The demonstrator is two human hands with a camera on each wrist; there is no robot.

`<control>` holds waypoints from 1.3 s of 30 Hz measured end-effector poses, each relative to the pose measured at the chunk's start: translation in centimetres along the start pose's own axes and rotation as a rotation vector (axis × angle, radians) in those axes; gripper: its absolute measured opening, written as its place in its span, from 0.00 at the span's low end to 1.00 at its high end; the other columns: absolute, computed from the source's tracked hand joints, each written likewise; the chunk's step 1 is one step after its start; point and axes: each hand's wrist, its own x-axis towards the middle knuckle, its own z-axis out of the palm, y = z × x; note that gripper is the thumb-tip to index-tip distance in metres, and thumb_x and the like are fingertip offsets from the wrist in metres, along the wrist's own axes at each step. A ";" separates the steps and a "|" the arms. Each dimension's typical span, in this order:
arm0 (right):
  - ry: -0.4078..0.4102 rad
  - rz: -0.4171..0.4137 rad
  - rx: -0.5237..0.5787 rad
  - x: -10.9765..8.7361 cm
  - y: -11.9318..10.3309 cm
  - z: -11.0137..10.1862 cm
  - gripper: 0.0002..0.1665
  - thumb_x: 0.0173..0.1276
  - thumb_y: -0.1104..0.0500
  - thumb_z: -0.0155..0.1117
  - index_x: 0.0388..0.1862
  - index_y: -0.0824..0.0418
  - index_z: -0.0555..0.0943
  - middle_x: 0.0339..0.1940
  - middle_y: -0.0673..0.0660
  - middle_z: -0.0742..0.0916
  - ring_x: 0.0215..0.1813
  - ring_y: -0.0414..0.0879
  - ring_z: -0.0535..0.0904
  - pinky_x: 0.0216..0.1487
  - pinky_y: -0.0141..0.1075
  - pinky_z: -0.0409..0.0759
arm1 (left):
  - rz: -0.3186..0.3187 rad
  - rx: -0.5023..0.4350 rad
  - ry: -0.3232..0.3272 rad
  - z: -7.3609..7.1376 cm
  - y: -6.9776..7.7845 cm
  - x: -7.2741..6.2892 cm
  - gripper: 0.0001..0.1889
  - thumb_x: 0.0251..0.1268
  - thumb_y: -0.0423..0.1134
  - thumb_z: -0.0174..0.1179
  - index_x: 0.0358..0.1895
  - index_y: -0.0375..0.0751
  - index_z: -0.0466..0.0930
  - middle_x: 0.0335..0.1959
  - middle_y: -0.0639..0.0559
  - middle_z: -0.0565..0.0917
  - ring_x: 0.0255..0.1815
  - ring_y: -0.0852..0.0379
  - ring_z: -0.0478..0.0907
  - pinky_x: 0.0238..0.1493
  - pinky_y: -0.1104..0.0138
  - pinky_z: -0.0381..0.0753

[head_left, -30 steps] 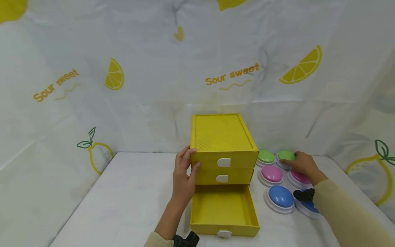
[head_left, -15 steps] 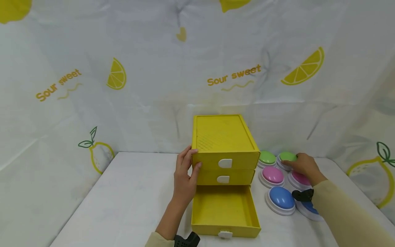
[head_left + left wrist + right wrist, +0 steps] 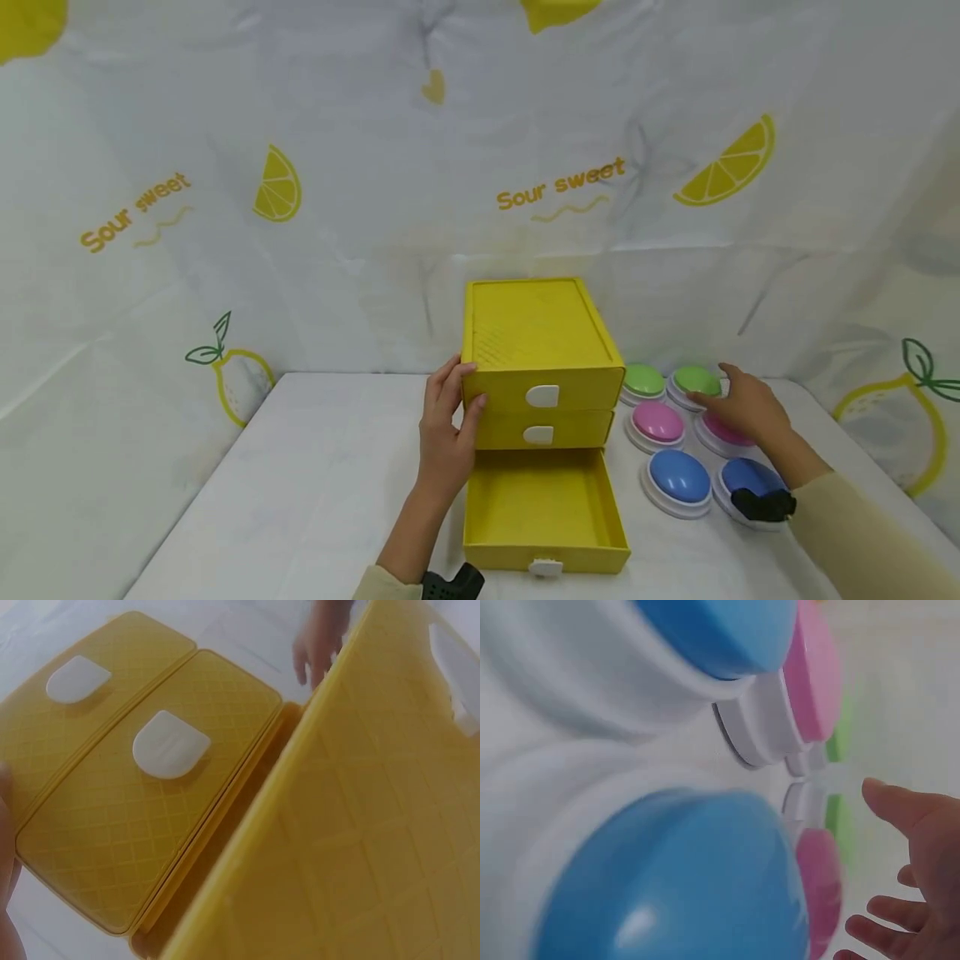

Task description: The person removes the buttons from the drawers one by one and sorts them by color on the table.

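A yellow drawer cabinet (image 3: 542,325) with white tabs stands on the white table. Its bottom drawer (image 3: 585,560) is pulled out and holds nothing visible; the upper two are closed. My left hand (image 3: 446,433) holds the cabinet's front left corner, thumb on the front face and fingers at the side. To the right are dome push buttons in pairs, green, pink and blue. Over the far right green button (image 3: 697,379) hovers my right hand (image 3: 750,408), fingers spread and holding nothing. In the right wrist view that hand is apart from the domes.
The other green (image 3: 643,380), pink (image 3: 658,421) and blue (image 3: 679,476) buttons line the cabinet's right side. Behind the table (image 3: 330,475) hangs a white lemon-print cloth (image 3: 375,208). A dark wrist camera (image 3: 763,505) sits over the right blue button (image 3: 753,475).
My right hand has lifted off the far right green button, its fingers spreading and its wrist shifting right. My left hand and the cabinet stay as they were.
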 end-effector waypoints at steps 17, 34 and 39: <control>0.272 -0.204 0.187 -12.4 -4.8 1.4 0.39 0.65 0.40 0.72 0.64 0.66 0.78 0.58 0.71 0.85 0.56 0.68 0.81 0.49 0.40 0.88 | 0.012 -0.020 0.007 -0.2 -0.4 -0.3 0.21 0.74 0.32 0.58 0.67 0.46 0.72 0.71 0.43 0.68 0.73 0.45 0.72 0.68 0.56 0.76; 0.026 -0.132 0.462 -18.3 -12.7 4.0 0.30 0.61 0.44 0.76 0.60 0.52 0.82 0.50 0.53 0.89 0.43 0.38 0.85 0.44 0.28 0.87 | 0.018 -0.027 -0.007 0.0 0.2 0.4 0.21 0.75 0.34 0.57 0.68 0.46 0.71 0.72 0.41 0.67 0.73 0.44 0.72 0.68 0.55 0.75; -0.069 -0.048 0.539 -19.5 -14.1 5.6 0.28 0.58 0.47 0.79 0.56 0.55 0.84 0.47 0.51 0.90 0.40 0.38 0.86 0.45 0.32 0.89 | 0.012 -0.020 -0.004 0.0 0.4 0.4 0.21 0.75 0.34 0.58 0.68 0.46 0.72 0.72 0.41 0.67 0.73 0.44 0.72 0.68 0.55 0.76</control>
